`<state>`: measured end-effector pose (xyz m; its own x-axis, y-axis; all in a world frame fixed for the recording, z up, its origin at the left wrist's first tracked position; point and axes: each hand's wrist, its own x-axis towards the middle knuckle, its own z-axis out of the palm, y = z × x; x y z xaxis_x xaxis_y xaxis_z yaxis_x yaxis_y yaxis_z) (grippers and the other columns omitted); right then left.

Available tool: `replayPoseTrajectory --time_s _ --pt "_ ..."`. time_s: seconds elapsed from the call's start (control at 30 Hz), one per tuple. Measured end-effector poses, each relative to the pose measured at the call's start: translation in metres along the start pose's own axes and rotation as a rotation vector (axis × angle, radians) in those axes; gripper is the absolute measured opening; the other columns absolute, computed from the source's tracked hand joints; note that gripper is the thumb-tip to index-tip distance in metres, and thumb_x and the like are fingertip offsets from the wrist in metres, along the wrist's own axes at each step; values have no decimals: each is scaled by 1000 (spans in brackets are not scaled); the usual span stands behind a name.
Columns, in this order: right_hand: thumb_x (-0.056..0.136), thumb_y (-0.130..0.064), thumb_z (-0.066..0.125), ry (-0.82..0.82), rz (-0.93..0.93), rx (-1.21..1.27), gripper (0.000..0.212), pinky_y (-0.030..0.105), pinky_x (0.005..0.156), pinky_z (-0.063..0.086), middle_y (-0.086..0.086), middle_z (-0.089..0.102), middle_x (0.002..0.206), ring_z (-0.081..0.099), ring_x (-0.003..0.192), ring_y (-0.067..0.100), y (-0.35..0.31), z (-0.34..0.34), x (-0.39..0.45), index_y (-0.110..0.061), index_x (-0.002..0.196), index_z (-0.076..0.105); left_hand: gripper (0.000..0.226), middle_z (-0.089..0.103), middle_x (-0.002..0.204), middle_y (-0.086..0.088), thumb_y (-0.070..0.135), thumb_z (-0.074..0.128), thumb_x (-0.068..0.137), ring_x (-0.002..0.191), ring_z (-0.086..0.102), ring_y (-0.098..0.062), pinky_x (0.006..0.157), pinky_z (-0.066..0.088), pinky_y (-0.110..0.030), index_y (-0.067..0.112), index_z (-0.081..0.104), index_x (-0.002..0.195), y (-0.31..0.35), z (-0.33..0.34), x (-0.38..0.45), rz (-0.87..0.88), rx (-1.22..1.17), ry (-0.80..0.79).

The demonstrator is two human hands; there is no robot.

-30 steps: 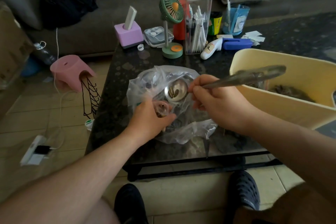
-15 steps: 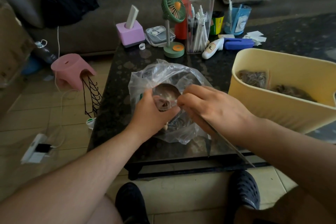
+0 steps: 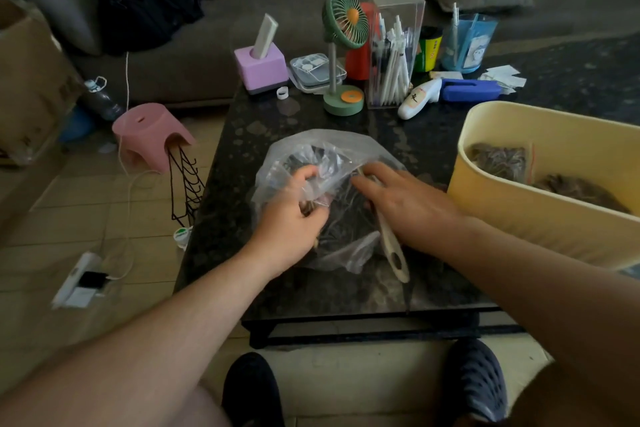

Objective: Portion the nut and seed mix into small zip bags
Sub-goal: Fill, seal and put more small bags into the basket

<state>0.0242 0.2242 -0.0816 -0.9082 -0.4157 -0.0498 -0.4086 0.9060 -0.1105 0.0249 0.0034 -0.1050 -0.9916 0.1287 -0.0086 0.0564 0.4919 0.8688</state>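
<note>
A large clear plastic bag [image 3: 311,152] of dark nut and seed mix lies crumpled in the middle of the black table [image 3: 242,135]. My left hand [image 3: 291,218] grips a small clear zip bag [image 3: 320,199] at the big bag's mouth; my fingers and the plastic hide most of it. My right hand [image 3: 408,204] holds a pale spoon [image 3: 393,253]. Its handle points back toward me and its bowl is hidden inside the big bag. A yellow tub [image 3: 491,211] at the right holds filled zip bags [image 3: 498,159].
Along the table's far side stand a purple box [image 3: 261,69], a green desk fan [image 3: 344,55], a clear pen holder [image 3: 394,52], a blue cup [image 3: 467,45] and a white-and-blue device [image 3: 446,94]. A pink stool [image 3: 149,135] and a power strip [image 3: 74,282] are on the floor at the left.
One second ago the spoon was lifted with a few seeds in it. It then tipped toward the small bag, and now its bowl has gone down into the big bag.
</note>
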Motion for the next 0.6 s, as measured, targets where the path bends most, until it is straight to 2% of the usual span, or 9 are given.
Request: replayPoseTrajectory --time_s 0.07,0.17,0.23,0.27,0.33,0.4,0.47,0.53,0.6 --pt "102 -38 56 32 67 -12 60 53 93 55 -1 26 153 42 137 31 -9 -1 14 -34 154 26 60 70 107 8 25 67 101 86 72 -11 82 62 -35 52 35 144 -1 2 1 11 89 1" --pt "103 -27 54 100 87 -64 44 48 79 56 4 39 138 51 124 33 -25 0 30 -25 145 42 71 70 110 12 20 66 101 84 72 -9 82 60 -32 53 30 152 -5 4 4 27 99 -11" --pt "101 -19 57 104 13 -35 43 46 85 55 5 45 136 53 126 33 -30 5 39 -20 143 49 66 70 122 14 21 64 104 108 71 -11 95 56 -29 57 35 151 -5 1 9 17 82 3" --pt "99 -15 59 93 -33 1 50 46 93 54 5 48 139 54 128 33 -32 6 41 -20 148 47 65 68 132 12 20 63 105 120 67 -13 104 54 -34 62 38 148 -6 -2 13 15 70 19" --pt "98 -9 59 95 -76 99 60 44 105 50 6 53 145 54 132 30 -32 -1 39 -20 154 43 60 65 139 10 21 62 105 126 64 -15 110 52 -42 68 44 138 -7 -7 20 20 69 52" --pt "100 -11 56 194 -32 192 44 42 98 53 4 61 136 60 121 25 -28 -13 29 -22 142 55 51 68 129 9 22 61 106 113 68 -15 100 58 -43 64 49 133 -8 -9 22 26 111 72" --pt "100 -17 54 224 70 246 19 39 88 54 1 64 115 62 104 21 -19 -22 11 -22 115 64 49 70 116 9 24 60 106 96 69 -12 88 61 -44 62 49 135 -11 -10 25 19 111 101" --pt "95 -21 58 63 176 282 8 34 78 53 -2 62 95 62 90 18 -8 -27 -8 -22 90 64 52 72 98 6 21 62 104 73 65 -12 72 59 -42 59 49 137 -12 -10 25 14 94 110" --pt "91 -23 63 -122 247 285 6 29 76 51 -5 63 91 62 87 15 -1 -20 -24 -25 86 67 54 71 95 7 19 64 103 68 64 -15 66 55 -37 56 48 138 -10 -9 23 1 85 122"
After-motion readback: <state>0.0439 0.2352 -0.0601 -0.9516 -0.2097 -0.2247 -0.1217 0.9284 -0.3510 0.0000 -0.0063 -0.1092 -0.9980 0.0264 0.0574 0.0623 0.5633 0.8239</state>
